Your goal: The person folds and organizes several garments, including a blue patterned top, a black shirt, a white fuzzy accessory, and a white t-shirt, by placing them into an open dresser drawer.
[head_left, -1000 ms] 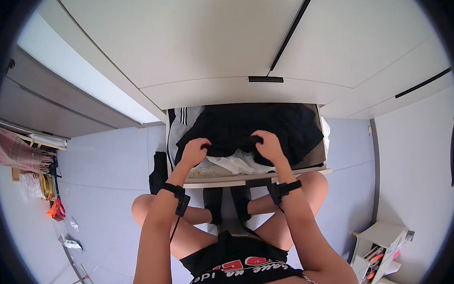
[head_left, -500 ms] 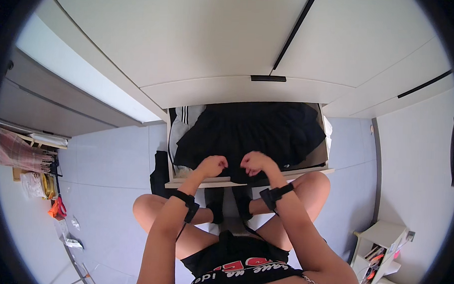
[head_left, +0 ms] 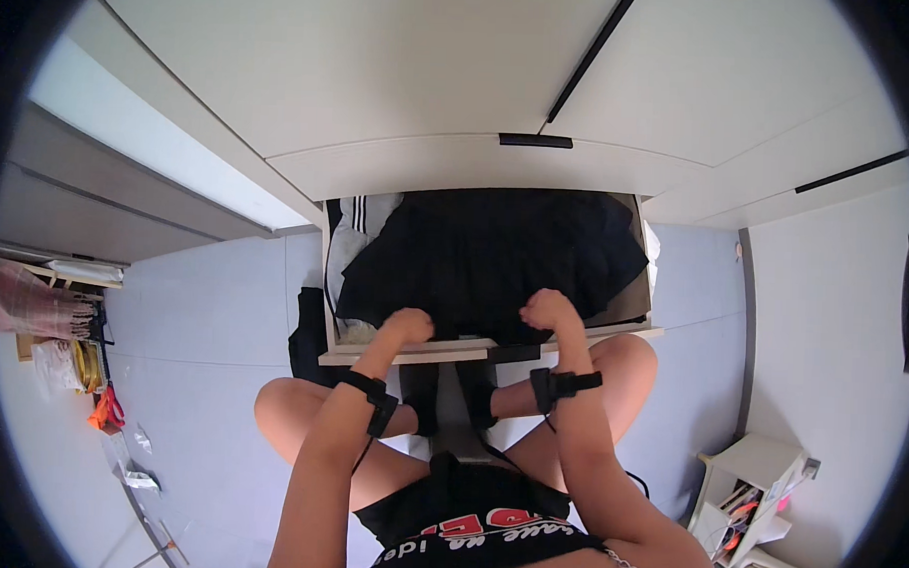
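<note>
A black pleated skirt [head_left: 486, 250] lies spread across an open drawer [head_left: 412, 357], covering most of what is inside. My left hand [head_left: 411, 326] is closed at the skirt's near edge, just inside the drawer front. Farther right and a little deeper in, my right hand [head_left: 549, 309] has its fingers curled onto the same dark cloth. The fingertips of both hands are partly hidden against the fabric. Grey clothing with black stripes [head_left: 369, 217] peeks out at the drawer's left side.
White cabinet doors [head_left: 382, 61] rise beyond the drawer. A black cloth item [head_left: 310, 337] lies on the floor left of it. My bent knees flank the drawer front. A small white shelf unit [head_left: 753, 475] stands at right; bags and a pink plaid cloth [head_left: 33, 304] are at far left.
My hands have moved apart: the right one went right and slightly away from me, the left one slightly left. The skirt's near edge has drawn back from over the drawer front.
</note>
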Motion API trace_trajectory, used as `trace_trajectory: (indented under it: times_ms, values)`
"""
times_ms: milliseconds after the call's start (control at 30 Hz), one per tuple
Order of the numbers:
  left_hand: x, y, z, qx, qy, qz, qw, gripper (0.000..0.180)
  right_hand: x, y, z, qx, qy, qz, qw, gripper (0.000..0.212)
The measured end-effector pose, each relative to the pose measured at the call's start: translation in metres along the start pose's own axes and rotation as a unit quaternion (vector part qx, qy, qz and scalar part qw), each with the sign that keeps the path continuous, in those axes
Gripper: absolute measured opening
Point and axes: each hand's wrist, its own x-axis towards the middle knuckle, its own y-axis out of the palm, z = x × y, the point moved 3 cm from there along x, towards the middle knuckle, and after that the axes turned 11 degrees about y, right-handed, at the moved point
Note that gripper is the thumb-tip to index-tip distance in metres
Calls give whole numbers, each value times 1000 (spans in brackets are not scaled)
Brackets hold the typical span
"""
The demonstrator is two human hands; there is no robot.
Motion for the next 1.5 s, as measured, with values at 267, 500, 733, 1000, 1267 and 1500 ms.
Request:
trace_trajectory:
  times_ms: [267,500,733,1000,1267,1500]
  values:
    - [-31,2,21,44,-252,-32,966,38,24,61,-9,-136,-9,170,976,33]
    - [-48,-28,8,-140,-254,-92,953,36,10,22,25,-27,25,263,964,34]
    - [-45,-18,21,41,-300,-377,875,29,39,55,50,7,-41,32,999,48]
    - [-201,-134,77,-358,-24,-318,878,36,22,-14,96,214,-167,-44,961,38]
    - [-190,-101,60,-186,-56,-320,927,58,2,19,158,-96,-114,-18,989,59]
    - [-72,-80,17,-58,-106,-214,969,66,-8,-107,98,-24,-239,166,956,36]
